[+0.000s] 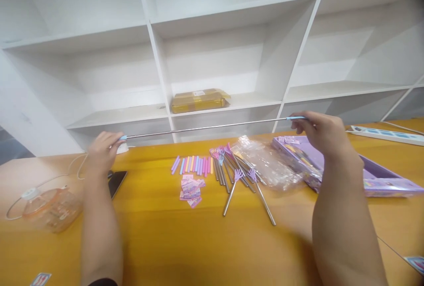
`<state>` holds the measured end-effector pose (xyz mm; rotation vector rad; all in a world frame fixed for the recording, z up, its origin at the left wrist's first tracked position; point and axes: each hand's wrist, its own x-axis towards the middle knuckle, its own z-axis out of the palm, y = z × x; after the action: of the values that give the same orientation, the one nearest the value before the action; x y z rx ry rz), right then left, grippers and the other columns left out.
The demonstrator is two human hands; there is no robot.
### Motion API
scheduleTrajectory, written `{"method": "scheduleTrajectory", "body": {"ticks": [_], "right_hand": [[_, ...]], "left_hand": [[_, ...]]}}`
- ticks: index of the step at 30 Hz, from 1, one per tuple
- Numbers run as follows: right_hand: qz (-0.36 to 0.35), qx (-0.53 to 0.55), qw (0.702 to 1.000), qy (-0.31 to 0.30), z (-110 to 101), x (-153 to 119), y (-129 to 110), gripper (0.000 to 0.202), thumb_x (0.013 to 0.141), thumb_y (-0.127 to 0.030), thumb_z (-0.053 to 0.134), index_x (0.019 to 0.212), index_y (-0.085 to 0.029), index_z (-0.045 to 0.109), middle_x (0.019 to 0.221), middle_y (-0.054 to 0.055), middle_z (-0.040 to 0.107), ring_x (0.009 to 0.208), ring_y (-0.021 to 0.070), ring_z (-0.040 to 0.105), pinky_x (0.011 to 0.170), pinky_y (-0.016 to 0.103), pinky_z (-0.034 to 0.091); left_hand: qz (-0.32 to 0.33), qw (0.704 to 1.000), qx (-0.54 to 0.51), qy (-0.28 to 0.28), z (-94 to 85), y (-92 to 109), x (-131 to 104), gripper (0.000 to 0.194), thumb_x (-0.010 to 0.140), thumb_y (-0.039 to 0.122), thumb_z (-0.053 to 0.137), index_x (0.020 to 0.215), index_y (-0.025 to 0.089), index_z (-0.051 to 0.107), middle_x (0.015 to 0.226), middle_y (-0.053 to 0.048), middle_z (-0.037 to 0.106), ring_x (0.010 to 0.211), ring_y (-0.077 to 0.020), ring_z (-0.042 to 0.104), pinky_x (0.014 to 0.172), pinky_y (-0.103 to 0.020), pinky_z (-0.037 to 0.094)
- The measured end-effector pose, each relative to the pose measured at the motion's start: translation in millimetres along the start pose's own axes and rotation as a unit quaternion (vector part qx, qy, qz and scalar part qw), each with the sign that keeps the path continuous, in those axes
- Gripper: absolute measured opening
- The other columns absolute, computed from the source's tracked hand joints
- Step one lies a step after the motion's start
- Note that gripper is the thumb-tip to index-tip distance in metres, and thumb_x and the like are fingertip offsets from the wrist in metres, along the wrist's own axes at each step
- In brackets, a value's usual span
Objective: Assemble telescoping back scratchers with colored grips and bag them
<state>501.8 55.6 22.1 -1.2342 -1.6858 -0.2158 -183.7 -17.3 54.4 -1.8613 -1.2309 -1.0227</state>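
A telescopic back scratcher (pixel 205 127) with a thin metal rod and light blue ends is stretched out level above the table. My left hand (pixel 103 149) is closed round its left end, fingers pinched together. At the other end, my right hand (pixel 323 131) pinches the light blue tip, and its fingers partly hide that end. Below the rod lies a heap of metal back scratchers (pixel 228 166) with small hand-shaped heads in pink, purple, blue and orange. Beside them is a row of coloured tubes (pixel 195 165). Small pink printed cards (pixel 191 191) lie in front of the tubes.
A crumpled clear plastic bag (pixel 270 162) lies by the purple display box (pixel 387 180) on the right. Behind stand white shelves with a taped parcel (pixel 199 100). A power strip (pixel 387 135), dark phone (pixel 116 183) and clear orange-tinted container (pixel 53 211) are on the table (pixel 159 242).
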Motion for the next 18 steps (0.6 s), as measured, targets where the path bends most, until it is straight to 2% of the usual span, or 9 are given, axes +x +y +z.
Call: {"method": "scheduleTrajectory", "body": {"ticks": [5, 9, 13, 18], "right_hand": [[0.075, 0.007, 0.997, 0.013, 4, -1, 0, 0.028, 0.089, -0.035, 0.055, 0.105, -0.024, 0.075, 0.079, 0.002, 0.075, 0.06, 0.0148, 0.068, 0.07, 0.029, 0.054], [0.133, 0.03, 0.99, 0.025, 3, -2, -11, 0.031, 0.087, -0.036, 0.06, 0.111, -0.025, 0.075, 0.08, 0.002, 0.075, 0.061, 0.0166, 0.069, 0.068, 0.03, 0.055], [0.157, 0.034, 0.986, 0.033, 0, -2, -21, 0.031, 0.087, -0.037, 0.064, 0.113, -0.024, 0.075, 0.082, 0.004, 0.075, 0.062, 0.0176, 0.07, 0.064, 0.029, 0.054], [0.164, 0.017, 0.986, 0.028, 2, -1, -27, 0.03, 0.088, -0.031, 0.064, 0.115, -0.023, 0.074, 0.083, 0.004, 0.075, 0.063, 0.0169, 0.071, 0.066, 0.027, 0.054]], "left_hand": [[0.011, 1.0, -0.006, -0.029, 1.9, 28, 9, 0.024, 0.106, 0.041, 0.057, 0.107, 0.026, 0.076, 0.088, -0.006, 0.072, 0.085, -0.0237, 0.06, 0.08, -0.034, 0.045], [0.017, 0.999, 0.007, -0.027, -6.4, 43, 12, 0.023, 0.106, 0.039, 0.056, 0.109, 0.026, 0.074, 0.086, -0.005, 0.07, 0.081, -0.0225, 0.057, 0.081, -0.035, 0.045], [0.007, 0.999, 0.027, -0.023, -15.2, 49, 13, 0.023, 0.106, 0.041, 0.058, 0.108, 0.023, 0.073, 0.082, -0.003, 0.068, 0.074, -0.0187, 0.052, 0.082, -0.033, 0.046], [-0.006, 0.999, 0.04, -0.014, -16.3, 49, 14, 0.025, 0.106, 0.042, 0.057, 0.104, 0.023, 0.074, 0.084, -0.005, 0.071, 0.076, -0.0189, 0.053, 0.082, -0.033, 0.046]]}}
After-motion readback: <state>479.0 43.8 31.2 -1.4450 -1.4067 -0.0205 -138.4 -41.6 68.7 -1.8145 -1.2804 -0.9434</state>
